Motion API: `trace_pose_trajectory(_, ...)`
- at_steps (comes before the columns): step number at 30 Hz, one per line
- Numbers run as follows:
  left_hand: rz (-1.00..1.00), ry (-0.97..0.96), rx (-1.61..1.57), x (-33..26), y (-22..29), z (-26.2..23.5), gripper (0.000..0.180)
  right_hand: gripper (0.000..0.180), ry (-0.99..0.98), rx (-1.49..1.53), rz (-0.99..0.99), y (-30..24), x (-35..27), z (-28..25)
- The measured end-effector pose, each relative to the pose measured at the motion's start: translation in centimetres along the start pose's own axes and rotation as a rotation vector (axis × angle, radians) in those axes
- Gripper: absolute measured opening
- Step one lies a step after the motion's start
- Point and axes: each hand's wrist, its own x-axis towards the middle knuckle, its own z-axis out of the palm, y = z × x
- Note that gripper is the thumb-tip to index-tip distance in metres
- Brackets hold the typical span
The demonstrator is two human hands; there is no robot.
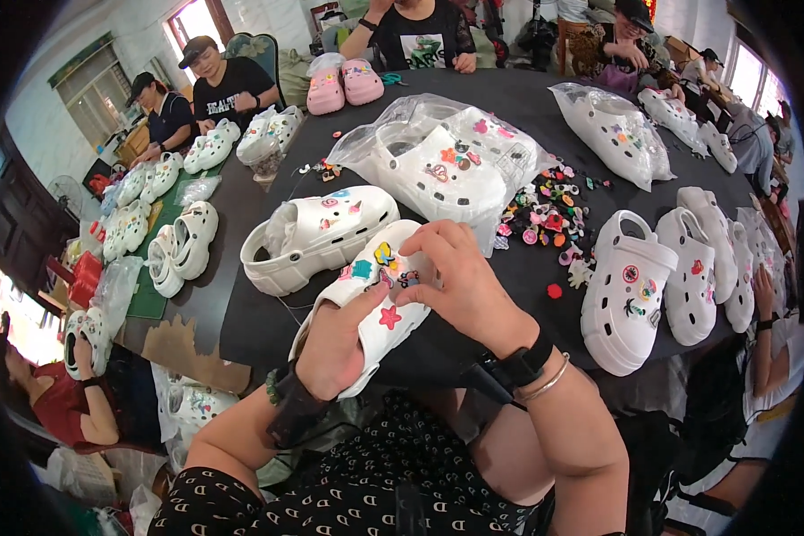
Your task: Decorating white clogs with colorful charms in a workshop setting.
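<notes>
A white clog (335, 293) with colourful shoe charms is held tilted over the table's near edge. My left hand (332, 348) grips its side, thumb lying on top of the upper. My right hand (464, 279) is curled over the other side, thumb and fingertips on the shoe around a small charm (408, 279). Yellow and teal charms and a pink star charm (390, 317) sit in its holes. Just beyond lies another white clog (322, 230) with charms. What is under my right fingers is partly hidden.
A pile of loose charms (549, 214) lies right of a plastic-bagged pair of white clogs (456, 170) on the black table (509, 344). More white clogs (630, 295) stand at the right. Pink clogs (344, 85) are at the far edge. Several people sit around, some handling clogs.
</notes>
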Motion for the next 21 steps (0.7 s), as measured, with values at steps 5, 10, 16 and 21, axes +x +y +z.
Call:
trace_pose_trajectory(5,-0.019,-0.040,0.000,0.1,0.2,-0.4,0.040,0.046,0.020,-0.011,-0.040,0.2,0.1,0.3)
trace_pose_trajectory(10,-0.002,-0.052,-0.001,-0.2,-0.1,-0.2,0.042,0.045,0.029,-0.032,-0.063,-0.3,0.0,-0.1)
trace_pose_trajectory(16,-0.032,-0.124,0.085,-0.7,-0.7,-0.6,0.044,0.043,0.053,-0.058,-0.028,-1.3,0.0,-0.8)
trace_pose_trajectory(21,0.017,-0.134,0.280,-1.0,-2.4,-1.3,0.048,0.034,-0.073,-0.053,0.121,-1.4,-0.2,-2.4)
